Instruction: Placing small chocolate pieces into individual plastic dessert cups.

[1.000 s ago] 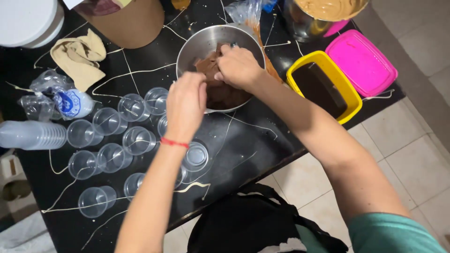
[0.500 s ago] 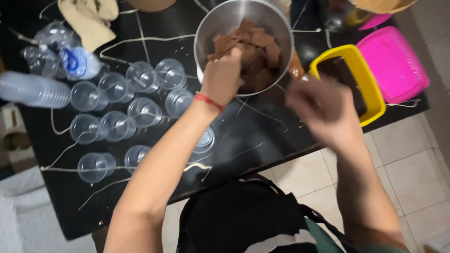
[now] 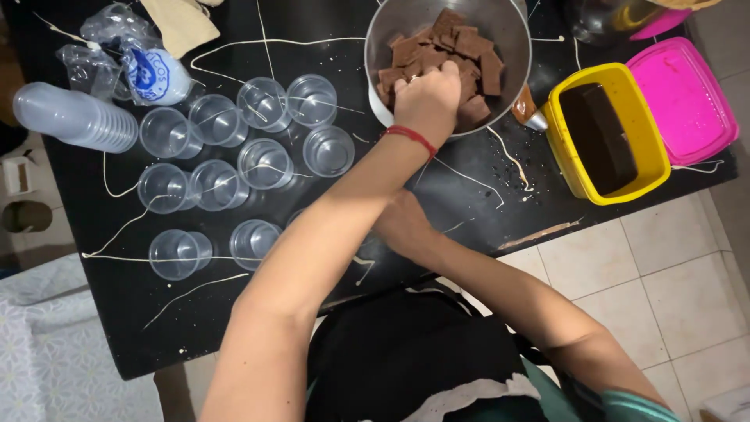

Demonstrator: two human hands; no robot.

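A steel bowl (image 3: 512, 47) of brown cake-like pieces (image 3: 469, 43) stands at the back of the black table (image 3: 156, 312). My left hand (image 3: 426, 98), with a red band at the wrist, is down in the bowl, fingers curled into the pieces. My right hand (image 3: 402, 223) lies low near the table's front edge, mostly hidden under my left forearm. Its fingers and anything in them are hidden. Several clear plastic cups (image 3: 266, 162) stand in rows to the left of both hands.
A yellow tub (image 3: 558, 156) with dark contents and its pink lid (image 3: 683, 98) sit right of the bowl. A stack of clear cups (image 3: 74, 117) and crumpled plastic bag (image 3: 152, 74) lie far left. Thin white drizzle lines streak the table. Tiled floor lies right.
My left hand has gone from the cups into the bowl. My right hand has left the bowl, swung right and come down under my left forearm.
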